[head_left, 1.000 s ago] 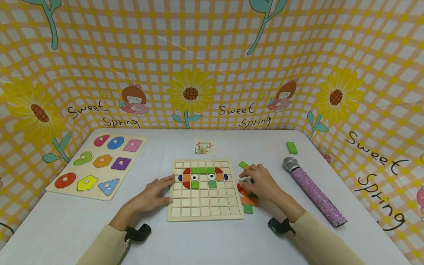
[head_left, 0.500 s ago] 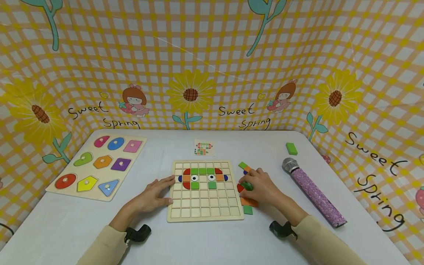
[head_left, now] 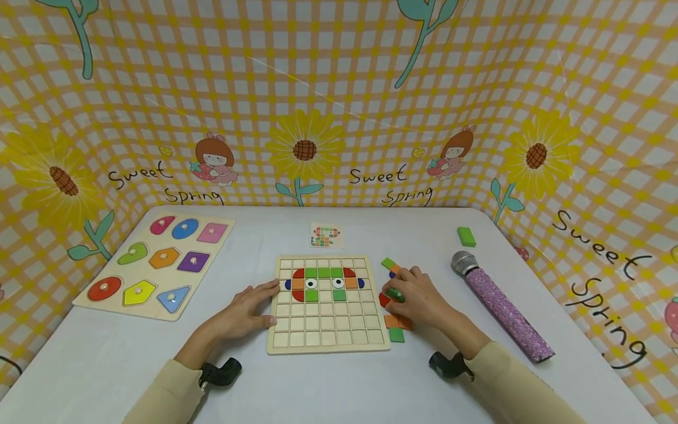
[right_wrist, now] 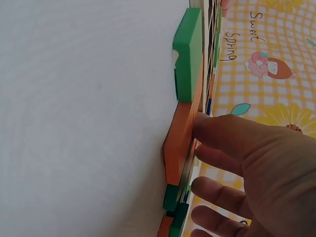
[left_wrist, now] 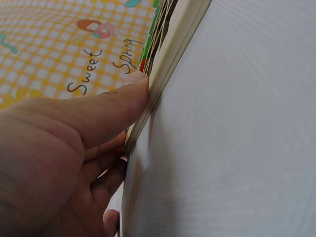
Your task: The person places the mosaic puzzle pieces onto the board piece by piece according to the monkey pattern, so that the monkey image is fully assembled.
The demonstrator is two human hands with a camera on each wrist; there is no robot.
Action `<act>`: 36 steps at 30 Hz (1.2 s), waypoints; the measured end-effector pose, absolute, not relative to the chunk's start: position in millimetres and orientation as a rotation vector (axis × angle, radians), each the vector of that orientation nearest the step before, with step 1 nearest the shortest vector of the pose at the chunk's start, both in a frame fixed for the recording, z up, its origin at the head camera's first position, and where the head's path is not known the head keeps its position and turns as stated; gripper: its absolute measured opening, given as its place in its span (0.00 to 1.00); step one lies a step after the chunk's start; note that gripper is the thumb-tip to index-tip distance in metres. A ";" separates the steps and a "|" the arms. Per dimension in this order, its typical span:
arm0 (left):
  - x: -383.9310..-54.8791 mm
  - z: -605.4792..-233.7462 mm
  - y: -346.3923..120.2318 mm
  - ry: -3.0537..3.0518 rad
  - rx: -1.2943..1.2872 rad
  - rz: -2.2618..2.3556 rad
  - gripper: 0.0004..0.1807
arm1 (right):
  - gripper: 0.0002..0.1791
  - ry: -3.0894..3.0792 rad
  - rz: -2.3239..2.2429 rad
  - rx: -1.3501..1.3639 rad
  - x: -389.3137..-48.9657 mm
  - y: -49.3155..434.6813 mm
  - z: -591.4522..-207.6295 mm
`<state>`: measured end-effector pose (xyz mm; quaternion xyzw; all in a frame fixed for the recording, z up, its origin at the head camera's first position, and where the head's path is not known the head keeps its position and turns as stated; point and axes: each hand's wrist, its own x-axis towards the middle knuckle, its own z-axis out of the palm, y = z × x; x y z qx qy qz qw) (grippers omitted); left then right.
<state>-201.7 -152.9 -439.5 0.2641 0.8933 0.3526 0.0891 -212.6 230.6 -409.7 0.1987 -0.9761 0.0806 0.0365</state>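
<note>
My left hand rests at the left edge of a wooden grid board, thumb and fingers touching its rim. In the left wrist view the thumb presses on the board's side. Red, green, orange, blue and eye-patterned tiles fill part of the upper grid. Right of the board, my right hand is over a loose heap of tiles, fingertips at a dark green tile beside a red tile. From the right wrist, the thumb lies by an orange tile, fingers loosely bent.
A small pattern card lies behind the board. At the left is a knob puzzle board with colored shapes. On the right are a glittery pink microphone and a green block. A patterned cloth hangs behind the table.
My right hand's fingers have shifted slightly over the heap, and the dark green tile has come into sight at the fingertips. The left hand and the board have stayed put.
</note>
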 end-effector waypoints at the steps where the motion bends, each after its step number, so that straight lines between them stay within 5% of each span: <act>1: -201.7 -439.4 -152.9 2.657 0.784 1.049 0.37 | 0.16 -2.999 0.249 0.615 -212.8 230.5 -409.7; 36: -201.2 -436.7 -152.8 2.646 0.779 1.065 0.37 | 0.10 -2.963 0.296 0.568 -204.3 241.4 -409.2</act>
